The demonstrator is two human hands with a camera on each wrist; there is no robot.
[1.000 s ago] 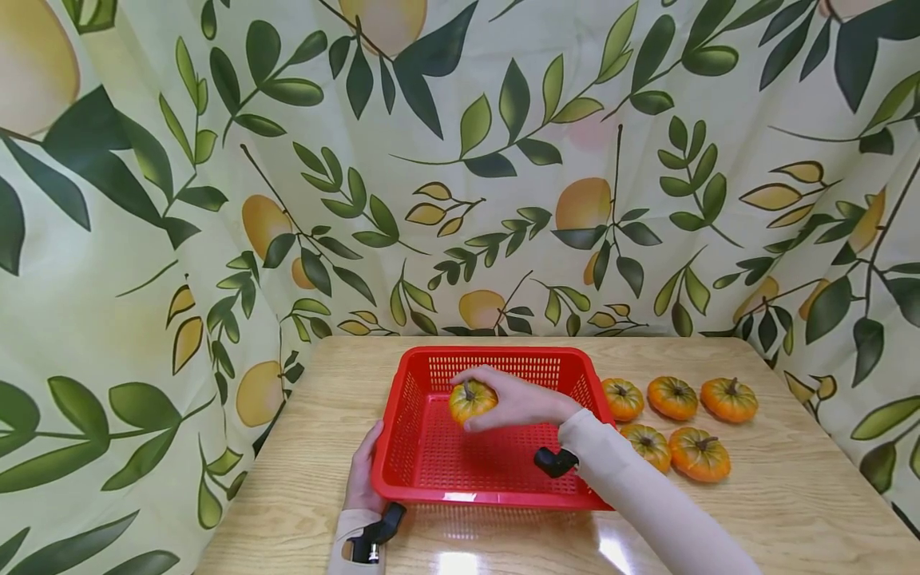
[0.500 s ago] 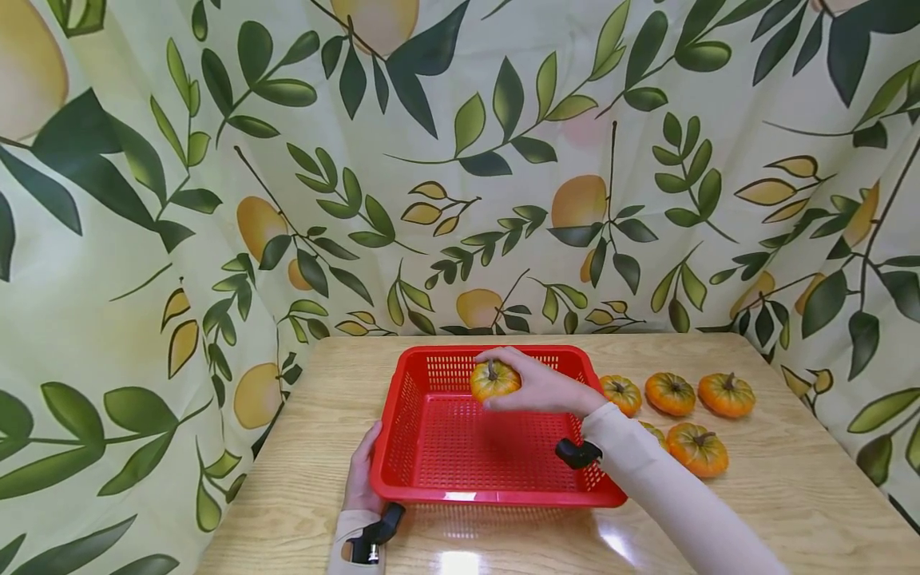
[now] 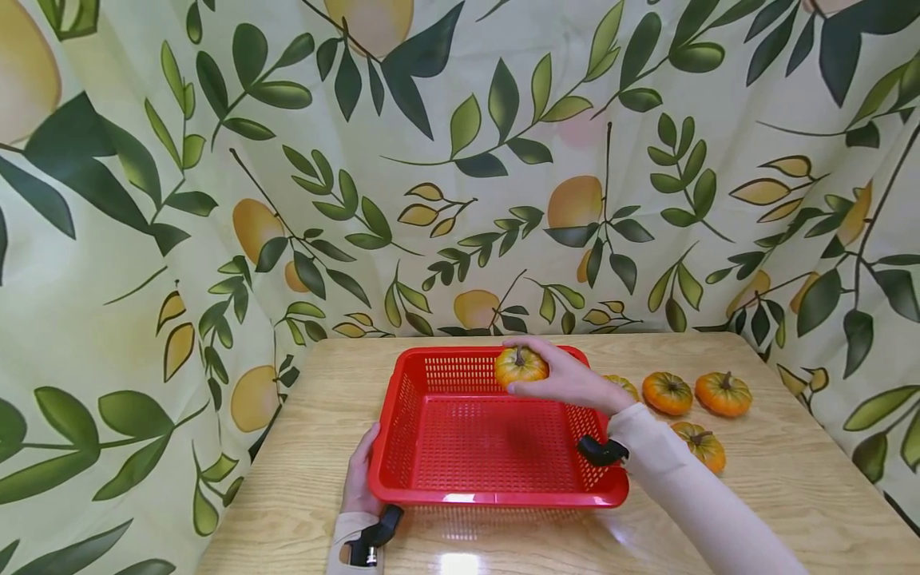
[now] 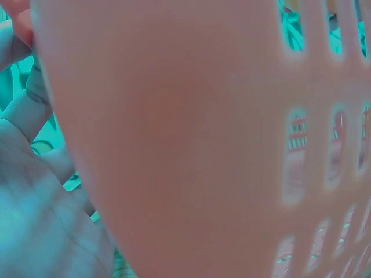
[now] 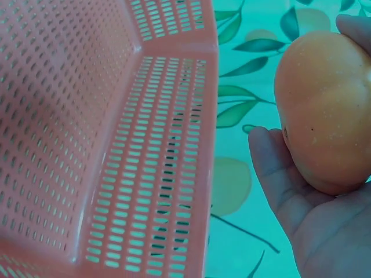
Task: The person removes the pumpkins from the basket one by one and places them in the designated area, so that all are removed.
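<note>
A red plastic basket [image 3: 496,499] with slotted walls stands on the wooden table. My left hand [image 3: 361,479] holds it at the left rim; in the left wrist view the fingers [image 4: 29,113] bend behind the rim's edge, and their tips are partly hidden. Over the basket's back right part, my right hand [image 3: 568,379] grips a small orange-green pumpkin [image 3: 519,367], its stem pointing up. The right wrist view shows the pumpkin's smooth orange underside [image 5: 324,110] above the rim, between thumb and fingers.
Several more small pumpkins lie right of the basket, among them one at the back [image 3: 668,393], one at the far right [image 3: 723,394] and one in front [image 3: 700,447]. My right sleeve [image 3: 690,479] partly covers this group. A leaf-patterned cloth [image 3: 460,200] hangs behind the table.
My right hand has carried the pumpkin to the right and slightly back and up over the basket. My left hand has stayed at the left rim. The head view has shifted slightly.
</note>
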